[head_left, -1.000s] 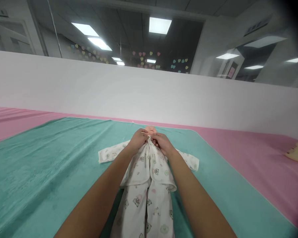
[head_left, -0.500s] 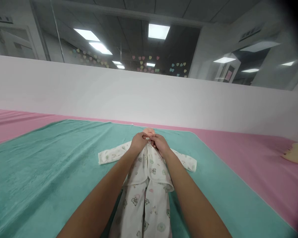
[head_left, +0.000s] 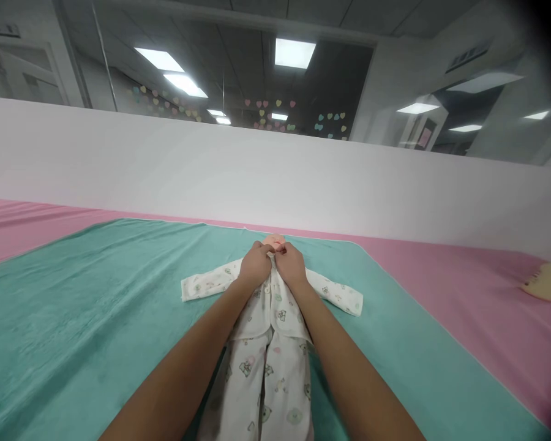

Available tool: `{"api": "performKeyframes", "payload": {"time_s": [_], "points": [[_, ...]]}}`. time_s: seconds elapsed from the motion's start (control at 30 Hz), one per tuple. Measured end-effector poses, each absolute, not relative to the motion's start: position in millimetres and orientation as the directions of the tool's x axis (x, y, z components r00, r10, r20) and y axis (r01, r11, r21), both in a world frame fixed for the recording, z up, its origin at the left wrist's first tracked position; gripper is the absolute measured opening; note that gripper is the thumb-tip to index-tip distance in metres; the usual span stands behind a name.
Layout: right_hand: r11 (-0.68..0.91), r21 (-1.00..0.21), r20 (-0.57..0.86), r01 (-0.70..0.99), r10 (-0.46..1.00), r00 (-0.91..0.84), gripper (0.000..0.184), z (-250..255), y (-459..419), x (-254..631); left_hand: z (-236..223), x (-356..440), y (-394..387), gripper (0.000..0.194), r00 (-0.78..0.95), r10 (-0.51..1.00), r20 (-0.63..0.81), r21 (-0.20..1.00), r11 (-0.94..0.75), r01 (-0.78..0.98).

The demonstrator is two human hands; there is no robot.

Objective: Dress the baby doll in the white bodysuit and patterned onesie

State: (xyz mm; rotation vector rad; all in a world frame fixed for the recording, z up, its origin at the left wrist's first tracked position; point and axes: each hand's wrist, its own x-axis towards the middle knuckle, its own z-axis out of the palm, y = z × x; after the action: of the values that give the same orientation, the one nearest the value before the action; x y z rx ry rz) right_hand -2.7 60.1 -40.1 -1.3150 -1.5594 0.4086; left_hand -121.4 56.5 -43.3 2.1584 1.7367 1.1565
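Room: white wall (head_left: 275, 171) seen behind, topped by dark glass (head_left: 303, 86); teal blanket (head_left: 96, 294) spread over pink cloth (head_left: 441, 275).
Left hand (head_left: 256, 264): fingers closed on the neckline of the patterned jacket (head_left: 282, 306); little shift noted.
Right hand (head_left: 291, 264): likewise closed at the neckline; exact edge pinched is hidden by the fingers.
Change, last half second: right hand is brought closer to the left and turned, its curled fingertips no longer exposed. Jacket's right lower flap is drawn inward, partly covered by the forearm.
Meaning, judged: both front edges appear to be brought together at the throat; closure there not confirmed.
Jacket: white, small printed figures, laid on the doll (head_left: 275, 240); sleeves spread to both sides; small round fastening (head_left: 267, 290) visible below the hands.
Doll: placed face up on the blanket, between the forearms; matching trousers (head_left: 284, 392) extended toward the camera.
Right margin: pale yellow object (head_left: 548, 282), unidentified.
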Motion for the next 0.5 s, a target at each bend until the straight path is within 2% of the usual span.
{"api": "performKeyframes", "payload": {"time_s": [0.17, 0.3, 0.37, 0.5], "points": [[0.474, -0.59, 0.616, 0.654, 0.788, -0.015, 0.006, -44.1, 33.6, -2.4, -47.0, -124.5, 42.5, 0.032, 0.163, 0.788, 0.594, 0.426, -0.479, 0.768], [0.543, -0.502, 0.651, 0.673, 0.749, -0.118, 0.007, -49.1, 2.8, 2.7, -54.7, -136.0, 25.1, 0.029, 0.275, 0.689, 0.67, 0.317, -0.601, 0.734], [0.564, -0.468, 0.656, 0.68, 0.738, -0.161, 0.017, -50.9, -10.5, 4.2, -61.4, -145.1, 14.2, 0.032, 0.301, 0.662, 0.686, 0.312, -0.642, 0.7], [0.568, -0.423, 0.655, 0.706, 0.73, -0.195, 0.033, -52.9, -23.7, 2.3, -72.7, -160.8, -7.2, 0.032, 0.235, 0.671, 0.703, 0.399, -0.646, 0.65]]}}
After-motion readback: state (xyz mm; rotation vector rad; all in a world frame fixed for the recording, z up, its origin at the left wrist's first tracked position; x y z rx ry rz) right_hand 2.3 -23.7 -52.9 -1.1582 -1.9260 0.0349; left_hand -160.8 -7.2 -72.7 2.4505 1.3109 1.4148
